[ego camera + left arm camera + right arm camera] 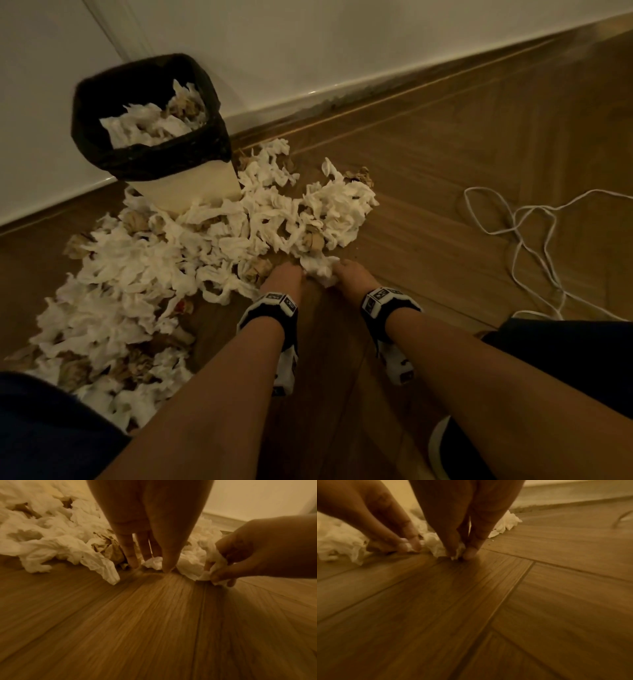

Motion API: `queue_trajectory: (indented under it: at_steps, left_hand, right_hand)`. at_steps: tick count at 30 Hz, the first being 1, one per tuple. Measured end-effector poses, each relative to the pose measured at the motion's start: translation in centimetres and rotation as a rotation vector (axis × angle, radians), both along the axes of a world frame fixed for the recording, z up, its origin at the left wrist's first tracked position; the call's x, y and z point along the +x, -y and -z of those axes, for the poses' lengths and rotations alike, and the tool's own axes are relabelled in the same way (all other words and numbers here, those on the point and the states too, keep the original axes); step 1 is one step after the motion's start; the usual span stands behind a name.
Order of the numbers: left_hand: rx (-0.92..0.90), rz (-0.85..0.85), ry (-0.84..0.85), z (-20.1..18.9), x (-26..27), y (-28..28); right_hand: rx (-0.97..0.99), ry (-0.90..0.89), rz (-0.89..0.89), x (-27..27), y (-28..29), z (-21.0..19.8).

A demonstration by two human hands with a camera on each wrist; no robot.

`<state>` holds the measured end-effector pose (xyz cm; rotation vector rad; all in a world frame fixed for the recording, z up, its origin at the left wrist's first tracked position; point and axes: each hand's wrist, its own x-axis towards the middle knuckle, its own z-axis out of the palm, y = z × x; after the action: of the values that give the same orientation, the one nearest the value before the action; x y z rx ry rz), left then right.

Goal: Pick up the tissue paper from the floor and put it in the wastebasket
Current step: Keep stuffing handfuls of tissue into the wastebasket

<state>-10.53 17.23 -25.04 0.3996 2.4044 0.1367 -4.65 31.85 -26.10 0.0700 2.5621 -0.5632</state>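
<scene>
Your two bare forearms, each banded with a black-and-white wrist camera, reach down over the wooden floor (445, 212) toward the near edge of a sprawl of crumpled tissue paper (144, 274). Your right hand (352, 274) pinches a white wad (320, 269) against the boards, thumb and fingers curled round it; the right wrist view shows only the fingertips (470, 553) closing on the paper, the rest blurred. Your left hand (282, 275) comes at the same wad from the other side, its fingers (132, 558) extended down to the floor; whether they actually grip anything cannot be made out. The wastebasket (191, 185), lined with a black bag, stands against the wall beyond the pile, already part-filled with tissue, its base hidden by the litter. A white cord (520, 236) loops across the floor to your right, cut off at the frame edge. Dark shorts fill both lower corners.
</scene>
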Motion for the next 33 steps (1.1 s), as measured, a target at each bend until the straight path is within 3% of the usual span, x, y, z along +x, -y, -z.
queue_trajectory:
  at_steps: [2, 6, 11, 17, 20, 23, 28, 33]
  left_hand:
    - [-0.019, -0.054, 0.045, 0.1, -0.2, 0.4]
    - [0.166, -0.206, -0.123, 1.0, 1.5, 2.2]
    - [0.231, -0.402, -0.102, 0.2, 1.1, 1.8]
    - [0.217, -0.369, -0.142, -1.3, 1.0, 1.4]
    - [0.248, -0.439, -0.108, -1.8, 1.3, 1.4]
    - [0.225, -0.392, -0.059, -2.2, 1.6, 1.4]
    - [0.266, -0.361, -0.062, -3.1, 1.9, 1.6]
    - [0.223, -0.350, -0.073, -4.3, 1.4, 1.1]
  right_hand:
    - [-0.012, 0.021, 0.106, 0.3, -0.1, 0.1]
    - [0.027, 0.003, 0.363, 1.4, -1.4, 0.0]
    - [-0.031, 0.072, 0.683, 1.8, -2.9, -0.6]
    - [-0.020, 0.157, 0.655, 1.3, -3.4, -2.5]
    - [-0.258, 0.138, 0.838, 1.1, -3.5, -2.6]
    - [-0.567, 0.078, 1.066, 1.1, -3.4, -2.8]
    - [-0.678, 0.098, 1.229, 0.5, -3.2, -4.4]
    - [-0.994, 0.147, 1.430, 0.6, -2.9, -5.3]
